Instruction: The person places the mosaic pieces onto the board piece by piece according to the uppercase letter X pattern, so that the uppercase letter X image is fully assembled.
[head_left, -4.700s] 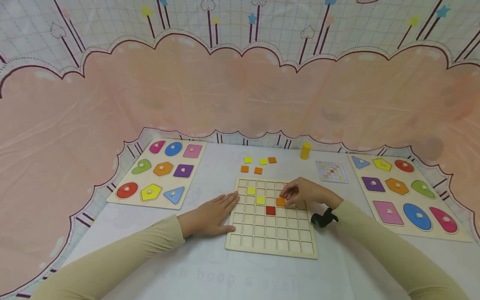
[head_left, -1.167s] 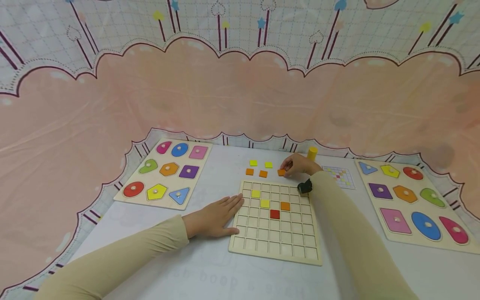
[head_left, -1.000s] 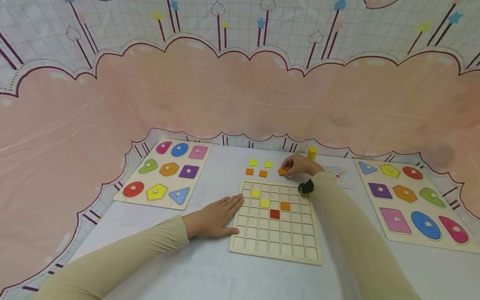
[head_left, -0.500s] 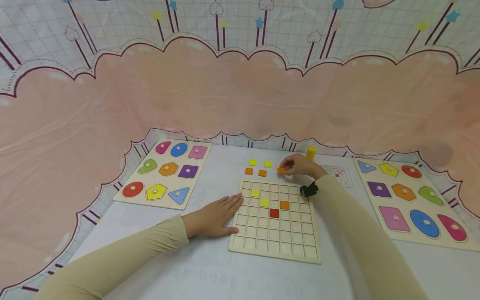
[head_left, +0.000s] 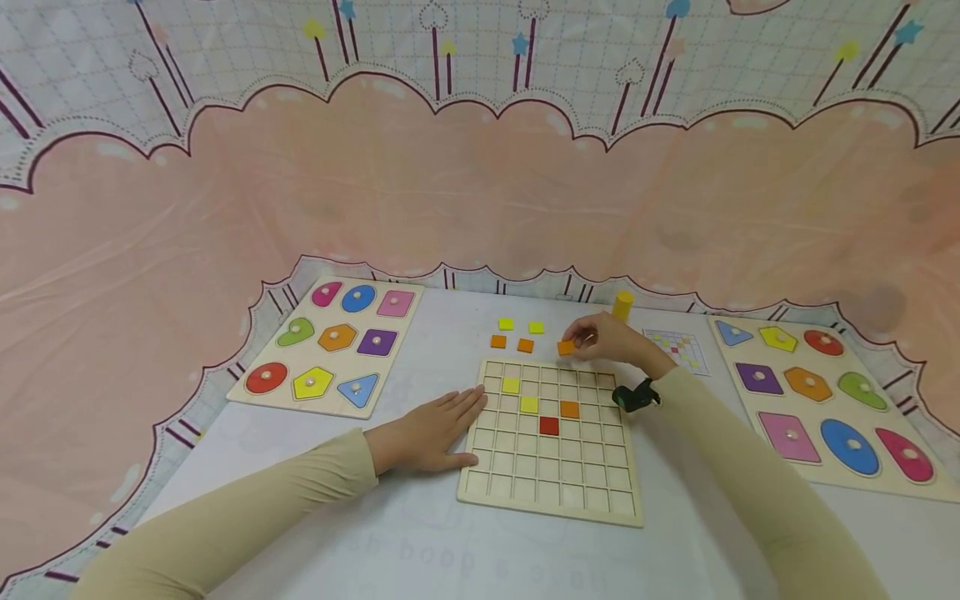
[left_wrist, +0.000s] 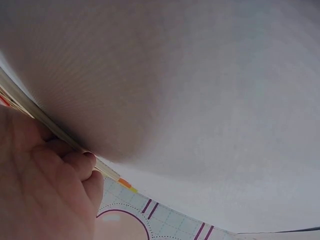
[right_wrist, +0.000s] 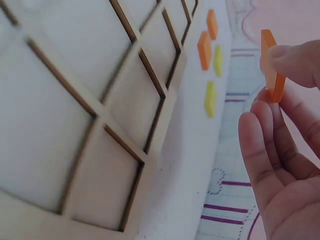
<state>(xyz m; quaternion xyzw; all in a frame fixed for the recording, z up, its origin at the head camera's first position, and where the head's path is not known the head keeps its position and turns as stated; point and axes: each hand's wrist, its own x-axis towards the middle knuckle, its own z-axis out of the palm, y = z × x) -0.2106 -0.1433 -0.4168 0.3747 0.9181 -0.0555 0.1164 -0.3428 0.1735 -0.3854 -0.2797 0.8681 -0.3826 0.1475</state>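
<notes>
My right hand pinches an orange square tile just beyond the back edge of the wooden grid board. The right wrist view shows that orange tile held up between thumb and fingers, off the table. Flat at the board's left edge rests my left hand, its fingertips on the rim. Set in the board's cells are a yellow tile, a second yellow tile, a red tile and an orange one.
Behind the board lie two yellow tiles and two orange tiles. A yellow cylinder and a pattern card stand near the back right. Shape puzzle boards flank both sides, left and right.
My right hand has gone from the orange tile on the board to the back row and picked up another orange tile, now drawn slightly toward the board. The left hand stays put.
</notes>
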